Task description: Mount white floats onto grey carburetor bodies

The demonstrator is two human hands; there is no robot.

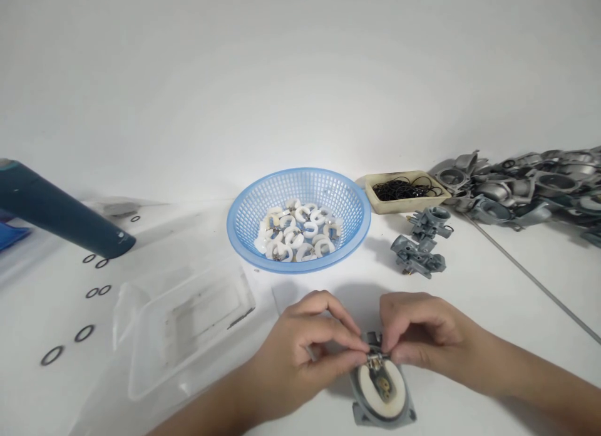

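A grey metal carburetor body (pixel 359 414) lies on the white table just in front of me, its open bowl side facing up. Inside it sits a white C-shaped float (pixel 399 389), with brass jets (pixel 385 386) showing in its middle. My left hand (pixel 312 345) is closed, thumb and fingers pinched at the float's hinge end. From the other side, my right hand (pixel 427 336) is closed too, its thumb and fingers pressed at the same end of the carburetor. Any small pin between the fingertips is too hidden to make out.
Behind is a blue basket (pixel 300 268) of white floats. Right of it are a cream tray (pixel 399 205) of black rings, two small carburetors (pixel 417 257) and piled metal bodies (pixel 539 185). Left lie a clear plastic container (pixel 141 361), loose O-rings (pixel 84 333) and a dark blue cylinder (pixel 70 213).
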